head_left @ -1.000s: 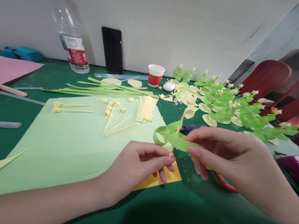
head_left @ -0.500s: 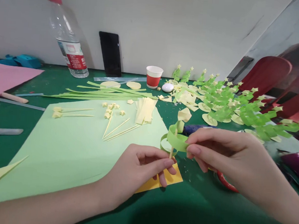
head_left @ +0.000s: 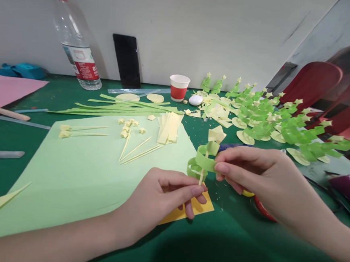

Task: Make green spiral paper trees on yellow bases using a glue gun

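Observation:
Between thumb and fingers, my left hand [head_left: 170,195] pinches the lower end of a thin pale stick [head_left: 201,176], held upright. A pale yellow paper star [head_left: 217,134] tops the stick. Around the stick curls a green paper strip [head_left: 204,161] in loose loops. My right hand [head_left: 247,169] pinches the strip's right side between thumb and forefinger. Beneath my left hand lies a yellow-orange paper piece [head_left: 205,202]. To the left, on a light green sheet [head_left: 83,180], are small paper stars [head_left: 126,129], loose sticks [head_left: 135,149] and pale yellow strips [head_left: 168,128].
Several finished green spirals with stars [head_left: 264,113] stand at the right back. Behind are a water bottle [head_left: 83,65], a phone [head_left: 126,60], a paper cup [head_left: 178,87] and green strips [head_left: 119,109]. Red-handled scissors [head_left: 264,208] lie by my right hand; a purple object [head_left: 349,189] sits far right.
My right hand has moved slightly left, bringing the green strip closer around the stick. The lower loop looks wider and turned. My left hand keeps its grip on the stick.

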`<state>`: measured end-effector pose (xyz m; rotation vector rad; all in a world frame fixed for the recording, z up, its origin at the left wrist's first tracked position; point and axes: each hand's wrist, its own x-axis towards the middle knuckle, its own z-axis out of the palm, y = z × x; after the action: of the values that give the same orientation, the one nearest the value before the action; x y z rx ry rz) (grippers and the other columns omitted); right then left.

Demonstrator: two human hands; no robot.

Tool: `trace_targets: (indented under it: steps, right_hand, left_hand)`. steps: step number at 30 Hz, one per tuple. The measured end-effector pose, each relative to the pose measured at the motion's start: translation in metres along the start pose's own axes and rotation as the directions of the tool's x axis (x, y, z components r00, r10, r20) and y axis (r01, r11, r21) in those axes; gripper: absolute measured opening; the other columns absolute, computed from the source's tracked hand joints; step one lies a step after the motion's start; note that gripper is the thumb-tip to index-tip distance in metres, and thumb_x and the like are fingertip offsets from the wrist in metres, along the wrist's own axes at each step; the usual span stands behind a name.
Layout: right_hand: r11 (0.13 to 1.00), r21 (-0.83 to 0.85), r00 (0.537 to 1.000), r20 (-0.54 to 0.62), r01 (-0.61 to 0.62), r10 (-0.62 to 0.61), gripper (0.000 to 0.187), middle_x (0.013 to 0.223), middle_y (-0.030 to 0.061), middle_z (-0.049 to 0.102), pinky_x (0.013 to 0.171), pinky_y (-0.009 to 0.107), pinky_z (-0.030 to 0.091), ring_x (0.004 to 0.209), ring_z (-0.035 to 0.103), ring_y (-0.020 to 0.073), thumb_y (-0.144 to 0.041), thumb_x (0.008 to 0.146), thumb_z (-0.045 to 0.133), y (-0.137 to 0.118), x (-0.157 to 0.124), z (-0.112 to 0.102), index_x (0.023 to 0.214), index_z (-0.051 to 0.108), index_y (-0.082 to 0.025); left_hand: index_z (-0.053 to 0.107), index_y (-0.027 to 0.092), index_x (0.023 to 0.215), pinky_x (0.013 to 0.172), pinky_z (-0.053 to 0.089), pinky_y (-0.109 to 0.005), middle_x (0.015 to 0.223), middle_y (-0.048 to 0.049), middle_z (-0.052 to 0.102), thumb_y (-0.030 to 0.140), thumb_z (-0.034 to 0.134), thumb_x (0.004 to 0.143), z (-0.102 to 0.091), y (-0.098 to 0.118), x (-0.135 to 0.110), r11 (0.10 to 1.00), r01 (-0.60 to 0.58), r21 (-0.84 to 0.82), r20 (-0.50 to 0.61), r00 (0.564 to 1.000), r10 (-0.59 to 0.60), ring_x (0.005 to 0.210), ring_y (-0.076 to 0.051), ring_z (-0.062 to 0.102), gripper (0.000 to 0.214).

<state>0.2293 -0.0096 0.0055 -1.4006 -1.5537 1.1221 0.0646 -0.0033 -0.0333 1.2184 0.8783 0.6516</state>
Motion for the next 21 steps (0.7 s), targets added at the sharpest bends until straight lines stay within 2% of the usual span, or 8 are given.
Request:
trace_targets:
  steps: [7, 14, 21]
  right_hand:
    - [1.000, 0.004, 1.000, 0.015, -0.015, 0.015, 0.011, 0.049, -0.0044, 0.053, 0.037, 0.015, 0.032, 0.040, 0.038, 0.0044, -0.024, 0.061, 0.070, 0.0006, 0.0005, 0.0012, 0.055, 0.061, -0.020]
    - [0.996, -0.088, 0.999, -0.026, 0.027, -0.030, 0.017, 0.047, -0.0034, 0.050, 0.034, 0.018, 0.029, 0.038, 0.035, 0.0055, -0.034, 0.060, 0.068, -0.0009, 0.0024, 0.0025, 0.056, 0.060, -0.019]
    - [0.984, -0.172, 0.998, -0.035, 0.052, -0.059, 0.020, 0.057, -0.0010, 0.057, 0.041, 0.019, 0.036, 0.049, 0.047, 0.0091, -0.038, 0.062, 0.066, 0.0004, 0.0011, 0.0037, 0.059, 0.060, -0.019]
  left_hand:
    - [0.070, 0.017, 0.058, 0.055, 0.046, -0.017, 0.049, 0.0031, 0.058, 0.023, 0.059, 0.073, 0.0000, -0.0015, -0.0003, 1.000, -0.007, 0.005, 0.007, 1.000, 0.007, 0.047, -0.008, 0.053, 0.019]
    - [0.069, 0.016, 0.059, 0.054, 0.045, -0.016, 0.049, 0.0036, 0.059, 0.020, 0.060, 0.072, -0.0001, -0.0016, 0.0004, 1.000, -0.004, -0.020, 0.014, 1.000, 0.004, 0.046, -0.007, 0.053, 0.017]
    - [0.069, 0.016, 0.058, 0.050, 0.043, -0.011, 0.050, 0.0057, 0.058, 0.015, 0.059, 0.073, 0.0003, -0.0035, 0.0008, 0.998, -0.009, -0.057, 0.048, 0.999, 0.011, 0.045, -0.004, 0.053, 0.018]
